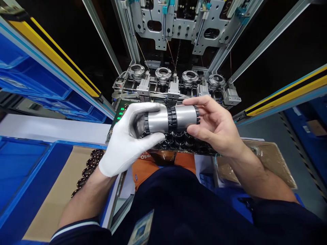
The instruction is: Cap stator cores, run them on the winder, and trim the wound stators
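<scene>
Two grey metal cylinders with black toothed end rings are held end to end in front of me, one (157,120) on the left and one (186,116) on the right. My left hand (127,139), in a white glove, wraps round the left cylinder. My bare right hand (217,124) grips the right cylinder with fingers over its top and thumb below. Beneath both hands lies a tray (201,149) of several black ring-shaped parts.
A machine with a row of several round metal fixtures (163,75) stands behind the hands. Blue bins (38,85) sit on a rack at left. A cardboard-lined blue box (63,177) with black rings lies lower left. A wrapped brown package (270,160) lies at right.
</scene>
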A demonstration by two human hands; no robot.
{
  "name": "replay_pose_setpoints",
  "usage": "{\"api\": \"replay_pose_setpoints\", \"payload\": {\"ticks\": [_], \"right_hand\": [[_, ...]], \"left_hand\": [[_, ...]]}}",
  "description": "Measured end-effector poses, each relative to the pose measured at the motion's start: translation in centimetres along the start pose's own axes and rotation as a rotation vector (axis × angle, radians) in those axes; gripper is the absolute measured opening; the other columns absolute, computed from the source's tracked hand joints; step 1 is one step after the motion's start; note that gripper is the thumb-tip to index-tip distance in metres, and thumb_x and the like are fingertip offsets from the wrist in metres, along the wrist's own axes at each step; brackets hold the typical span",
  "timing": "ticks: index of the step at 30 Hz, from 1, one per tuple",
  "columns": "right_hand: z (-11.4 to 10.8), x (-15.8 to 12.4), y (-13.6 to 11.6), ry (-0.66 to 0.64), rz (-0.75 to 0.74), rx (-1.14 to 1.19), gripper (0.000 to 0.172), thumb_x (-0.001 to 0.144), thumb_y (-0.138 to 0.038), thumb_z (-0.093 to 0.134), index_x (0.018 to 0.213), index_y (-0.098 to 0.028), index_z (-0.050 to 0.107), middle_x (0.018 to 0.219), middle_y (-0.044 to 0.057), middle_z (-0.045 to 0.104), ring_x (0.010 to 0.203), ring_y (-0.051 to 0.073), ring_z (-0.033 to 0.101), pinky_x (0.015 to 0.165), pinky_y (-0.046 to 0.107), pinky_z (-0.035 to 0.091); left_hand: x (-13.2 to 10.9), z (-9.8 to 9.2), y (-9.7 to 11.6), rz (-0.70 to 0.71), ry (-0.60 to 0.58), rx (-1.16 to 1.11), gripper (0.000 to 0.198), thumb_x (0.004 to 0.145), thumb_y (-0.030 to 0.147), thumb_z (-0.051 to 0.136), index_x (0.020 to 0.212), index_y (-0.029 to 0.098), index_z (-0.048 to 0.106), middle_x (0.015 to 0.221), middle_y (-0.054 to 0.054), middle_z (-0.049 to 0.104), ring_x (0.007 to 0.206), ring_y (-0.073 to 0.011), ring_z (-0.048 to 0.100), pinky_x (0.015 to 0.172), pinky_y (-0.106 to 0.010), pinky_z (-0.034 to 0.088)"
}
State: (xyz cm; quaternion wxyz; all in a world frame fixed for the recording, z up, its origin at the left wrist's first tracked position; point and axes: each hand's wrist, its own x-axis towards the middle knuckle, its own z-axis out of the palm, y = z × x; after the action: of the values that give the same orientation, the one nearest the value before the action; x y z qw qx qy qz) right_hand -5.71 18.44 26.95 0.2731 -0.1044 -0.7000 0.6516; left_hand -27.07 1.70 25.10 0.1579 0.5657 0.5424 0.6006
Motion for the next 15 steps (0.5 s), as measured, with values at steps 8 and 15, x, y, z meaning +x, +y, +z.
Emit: {"api": "replay_pose_setpoints", "payload": {"ticks": [8, 15], "right_hand": [[-4.8, 11.3, -4.6, 0.036, -0.290, -0.699, 0.048, 0.094, -0.048, 0.096, 0.135, -0.035, 0.073, 0.144, 0.000, 0.077, 0.133, 0.030, 0.075, 0.098, 0.042, 0.069], [-6.6, 26.3, 2.4, -0.044, -0.124, -1.193, 0.075, 0.081, -0.064, 0.098, 0.146, -0.036, 0.072, 0.150, 0.003, 0.080, 0.141, 0.040, 0.069, 0.128, 0.062, 0.058]], "left_hand": [[15.1, -7.2, -3.0, 0.291, -0.096, 0.678, 0.096, 0.064, 0.030, 0.116, 0.146, 0.017, 0.068, 0.141, -0.005, 0.081, 0.120, -0.0300, 0.079, 0.109, -0.057, 0.069], [32.3, -12.8, -17.7, -0.310, -0.153, 0.885, 0.085, 0.046, 0.075, 0.115, 0.111, 0.037, 0.078, 0.089, 0.017, 0.070, 0.097, -0.0194, 0.048, 0.134, -0.048, 0.039]]}}
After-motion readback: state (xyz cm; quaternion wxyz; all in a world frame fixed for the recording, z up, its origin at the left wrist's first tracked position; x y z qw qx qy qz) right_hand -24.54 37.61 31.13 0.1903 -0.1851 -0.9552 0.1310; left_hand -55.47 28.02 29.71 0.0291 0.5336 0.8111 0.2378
